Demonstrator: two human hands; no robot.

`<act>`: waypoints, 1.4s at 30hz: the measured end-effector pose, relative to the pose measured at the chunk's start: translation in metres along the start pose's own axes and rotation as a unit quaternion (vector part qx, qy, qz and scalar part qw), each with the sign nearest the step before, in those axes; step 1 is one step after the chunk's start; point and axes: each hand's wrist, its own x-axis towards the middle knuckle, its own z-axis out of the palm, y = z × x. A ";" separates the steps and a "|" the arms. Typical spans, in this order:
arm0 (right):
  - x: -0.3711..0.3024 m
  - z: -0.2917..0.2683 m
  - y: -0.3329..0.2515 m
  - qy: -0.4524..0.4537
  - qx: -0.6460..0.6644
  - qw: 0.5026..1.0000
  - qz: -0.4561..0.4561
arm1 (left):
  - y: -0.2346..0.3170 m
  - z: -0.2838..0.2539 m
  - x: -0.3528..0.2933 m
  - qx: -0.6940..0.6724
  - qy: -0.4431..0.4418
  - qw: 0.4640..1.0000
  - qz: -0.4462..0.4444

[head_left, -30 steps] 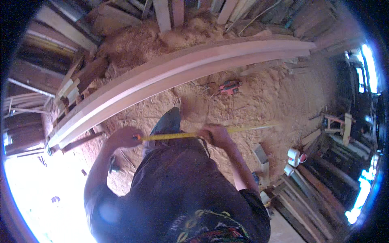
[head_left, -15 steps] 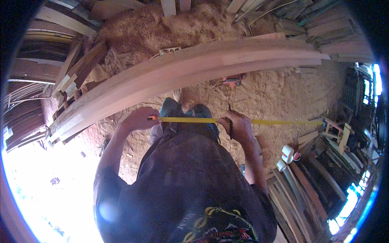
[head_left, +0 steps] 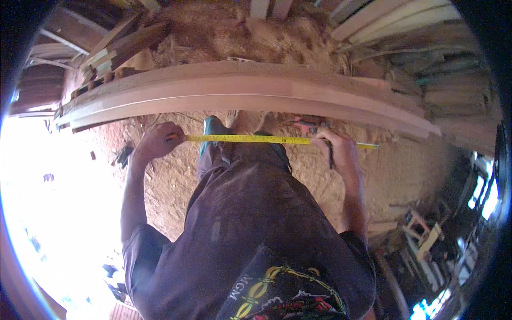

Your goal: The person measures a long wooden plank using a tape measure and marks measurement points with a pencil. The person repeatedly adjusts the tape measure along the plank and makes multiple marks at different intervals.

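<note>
**My two hands hold a tape measure stretched from left to right**

I look down past my dark shirt [head_left: 256, 208] at both my arms, reaching forward. The yellow blade of the tape measure [head_left: 245, 139] runs nearly straight across in front of my legs, above a bare, earth-coloured floor [head_left: 306, 184]. My left hand [head_left: 161, 140] is closed around its left end, where a bit of orange shows; the rest there is hidden by my fingers. My right hand [head_left: 338, 152] pinches the blade farther right, and a short free end sticks out beyond it. A dark, narrow object [head_left: 330, 157] also shows at my right fingers, too blurred to name.

On the far side, apart from the blade, long pale beams [head_left: 240, 85] lie side by side across the scene, their curve coming from the lens. A red tool [head_left: 306, 124] lies on the floor between the beams and my right hand. A small wooden frame [head_left: 421, 229] stands far to the right.

The step in hand seems to be keeping a length of blade drawn out. I judge the next move calls for an unslipping left grip, a light right pinch and a blade kept taut and untwisted.
</note>
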 end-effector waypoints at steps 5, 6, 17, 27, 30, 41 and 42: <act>0.024 -0.044 0.024 0.045 0.012 0.998 -0.037 | 0.019 -0.043 -0.023 0.020 0.056 0.995 -0.074; 0.030 -0.049 0.028 0.056 0.014 0.997 -0.049 | 0.022 -0.051 -0.026 0.015 0.065 0.995 -0.076; 0.072 -0.037 0.039 0.139 0.040 0.987 -0.075 | 0.013 -0.114 0.003 0.035 0.099 0.992 -0.069; 0.086 -0.008 0.024 0.185 -0.037 0.978 -0.088 | -0.019 -0.127 0.032 0.029 0.081 0.991 -0.099; 0.089 -0.002 0.018 0.193 -0.043 0.978 -0.072 | -0.025 -0.129 0.035 0.052 0.065 0.992 -0.096; 0.088 0.006 0.012 0.219 -0.065 0.973 -0.024 | -0.031 -0.130 0.038 0.065 0.085 0.994 -0.030; 0.088 0.007 0.011 0.216 -0.049 0.975 -0.008 | -0.031 -0.130 0.038 0.068 0.086 0.993 -0.033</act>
